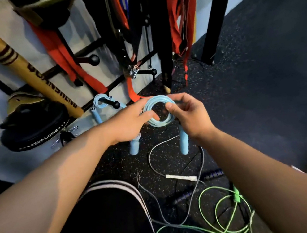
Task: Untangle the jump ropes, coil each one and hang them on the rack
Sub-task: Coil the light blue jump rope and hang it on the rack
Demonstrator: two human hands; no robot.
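Left hand [127, 123], right hand [190, 115] pinch blue coil [162, 122] above tangled green rope [236, 195].

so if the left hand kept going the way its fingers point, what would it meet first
The left hand holds the light blue coil; just beyond it, the right hand likely comes first, though depth is unclear.

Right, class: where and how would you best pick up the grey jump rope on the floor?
Probably by its white handle, from above, pinched across its width: it looks rigid, lies flat, and sits clear of the green jump rope and its loops.
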